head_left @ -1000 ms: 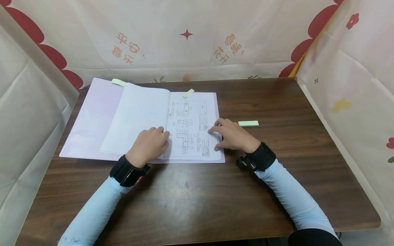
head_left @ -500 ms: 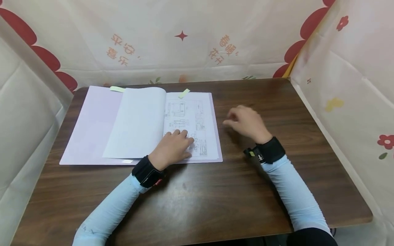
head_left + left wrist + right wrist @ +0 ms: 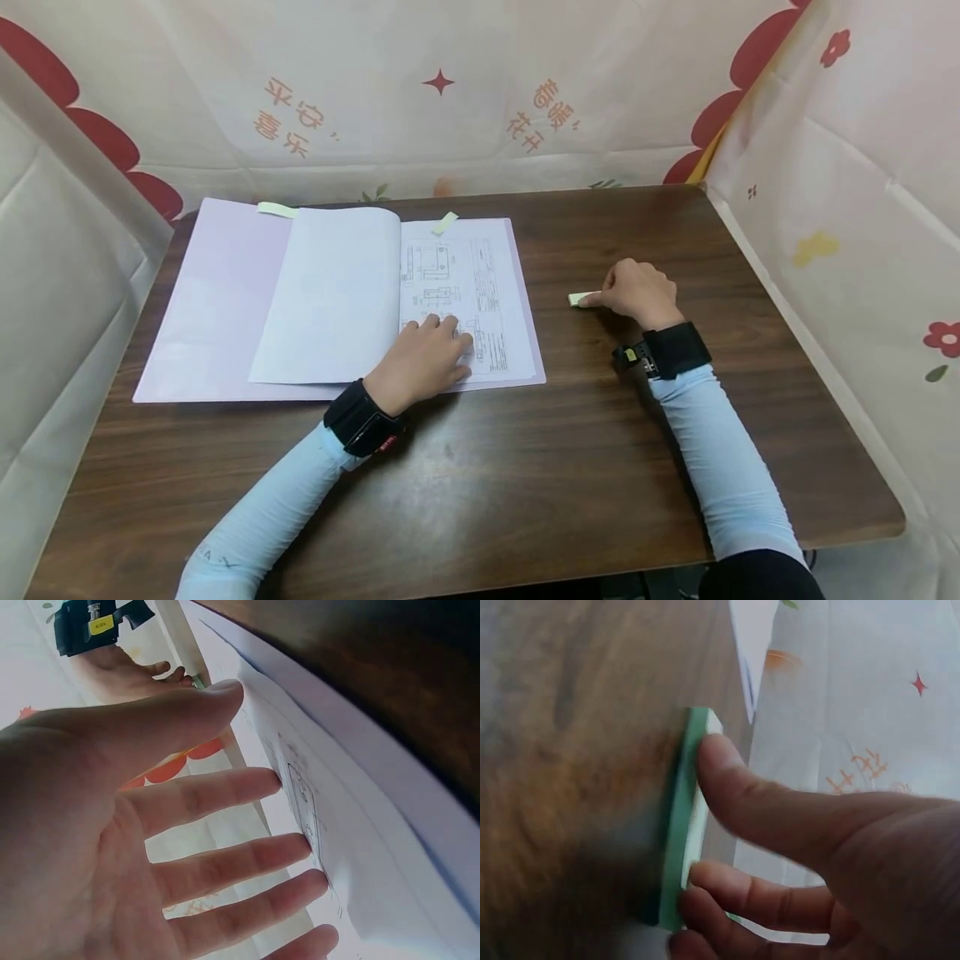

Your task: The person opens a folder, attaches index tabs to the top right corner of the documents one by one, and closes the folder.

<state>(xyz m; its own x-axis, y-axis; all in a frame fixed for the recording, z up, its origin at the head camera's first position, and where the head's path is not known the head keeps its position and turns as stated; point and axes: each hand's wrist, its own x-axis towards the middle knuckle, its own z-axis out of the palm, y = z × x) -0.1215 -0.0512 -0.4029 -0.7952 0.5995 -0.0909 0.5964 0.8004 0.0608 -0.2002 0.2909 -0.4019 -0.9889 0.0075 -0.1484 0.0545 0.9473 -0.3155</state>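
Note:
My left hand point(image 3: 422, 360) rests on the right-hand page of an open booklet with a lilac cover point(image 3: 202, 333). Its fingers are spread, and in the left wrist view the fingertips point(image 3: 304, 846) meet the drawing page point(image 3: 352, 847). Technical line drawings cover that page. To the right of the booklet, my right hand point(image 3: 641, 293) is at a small pale green sticky note pad point(image 3: 576, 299). In the right wrist view the thumb point(image 3: 724, 776) presses one end of the pad point(image 3: 676, 840), while curled fingers hold its other end. The pad lies on the table, partly covered by the hand.
One sticky note point(image 3: 445, 223) projects from the top of the drawing page. Another pale green strip point(image 3: 277, 210) sits at the top of the left side. The brown wooden table point(image 3: 480, 500) is bordered by printed cloth point(image 3: 480, 125) at the back and sides.
My right hand has left the page edge and moved right onto the sticky note pad. My left hand has shifted right, from the booklet's fold onto the drawing page.

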